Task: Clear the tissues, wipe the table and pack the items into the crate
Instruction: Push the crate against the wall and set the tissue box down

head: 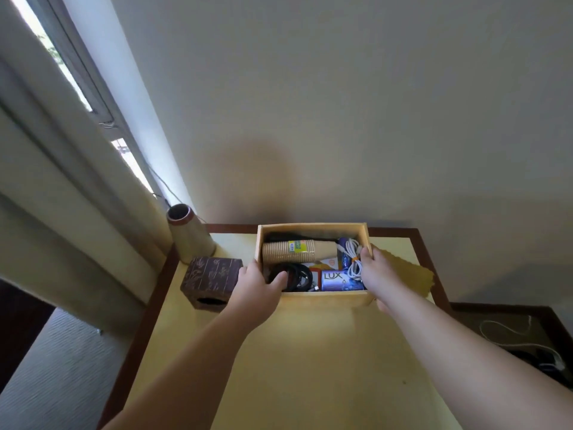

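A light wooden crate (313, 228) stands at the far middle of the yellow table (310, 352). Inside lie a sleeve of paper cups (297, 251), a coiled black cable (299, 276), a purple Lux soap box (339, 280) and a white cable (353, 259). My left hand (257, 285) grips the crate's left wall, thumb inside by the black cable. On the right wall, my right hand (376, 271) holds on with its thumb over the rim. A yellow cloth (409, 274) lies on the table just right of the crate, partly under my right hand.
A dark brown tissue box (212, 282) stands left of the crate, close to my left hand. A tall beige vase (189, 235) is at the back left corner by the curtain. The wall runs right behind the crate. A lower dark surface with cables (527, 336) lies to the right.
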Demonstrator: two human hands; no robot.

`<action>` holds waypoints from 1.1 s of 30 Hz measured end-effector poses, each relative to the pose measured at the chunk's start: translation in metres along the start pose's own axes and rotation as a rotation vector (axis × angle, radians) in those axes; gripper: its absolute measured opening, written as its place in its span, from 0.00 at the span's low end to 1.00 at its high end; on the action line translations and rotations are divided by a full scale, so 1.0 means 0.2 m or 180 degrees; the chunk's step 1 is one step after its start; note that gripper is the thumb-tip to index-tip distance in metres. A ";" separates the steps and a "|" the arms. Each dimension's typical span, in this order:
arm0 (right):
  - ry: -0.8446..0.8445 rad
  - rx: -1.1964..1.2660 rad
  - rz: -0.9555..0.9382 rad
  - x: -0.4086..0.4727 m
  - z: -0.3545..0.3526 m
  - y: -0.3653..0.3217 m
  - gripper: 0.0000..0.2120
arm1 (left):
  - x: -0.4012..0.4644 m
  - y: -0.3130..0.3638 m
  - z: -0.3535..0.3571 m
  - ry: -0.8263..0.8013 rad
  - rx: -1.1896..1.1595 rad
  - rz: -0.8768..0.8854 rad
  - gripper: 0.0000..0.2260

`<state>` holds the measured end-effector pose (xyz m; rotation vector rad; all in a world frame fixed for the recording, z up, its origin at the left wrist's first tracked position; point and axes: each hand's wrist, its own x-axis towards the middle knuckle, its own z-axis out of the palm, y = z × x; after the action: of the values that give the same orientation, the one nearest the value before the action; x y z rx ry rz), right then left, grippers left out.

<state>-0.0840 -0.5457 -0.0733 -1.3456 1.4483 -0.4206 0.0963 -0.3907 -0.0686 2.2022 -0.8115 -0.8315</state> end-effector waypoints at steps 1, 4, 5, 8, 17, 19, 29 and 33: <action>-0.0022 0.0001 -0.0072 0.06 0.01 -0.01 0.21 | 0.04 0.00 0.01 0.0014 0.0014 -0.0031 0.25; -0.0049 0.0026 -0.0142 0.19 0.05 0.00 0.19 | 0.14 -0.01 0.06 0.0041 0.0046 -0.0072 0.23; -0.0049 0.0058 -0.0142 0.22 0.06 0.01 0.18 | 0.16 -0.02 0.07 0.0060 0.0043 -0.0058 0.23; 0.0003 0.0092 -0.0118 0.30 0.08 0.03 0.16 | 0.25 -0.03 0.11 0.0162 0.0046 -0.0009 0.25; 0.1337 -0.0032 -0.1298 0.08 0.12 0.11 0.17 | -0.09 -0.08 0.13 0.0759 0.0357 0.0732 0.33; 0.1809 -0.0224 -0.2457 -0.10 0.20 0.18 0.11 | -0.28 -0.19 0.12 0.0953 0.0006 0.0771 0.24; -0.1275 -0.0474 -0.1219 -0.58 0.84 0.22 0.25 | -0.21 -0.62 -0.24 0.1701 -0.0811 -0.0477 0.20; -0.1425 -0.0252 -0.0686 -0.57 0.95 0.00 0.36 | -0.02 -0.62 -0.40 0.0852 -0.0682 -0.0619 0.29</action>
<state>0.0536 -0.3723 -0.0927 -1.5498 0.9635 -0.1820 0.1911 -0.2857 -0.1098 2.1608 -0.3660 -0.6602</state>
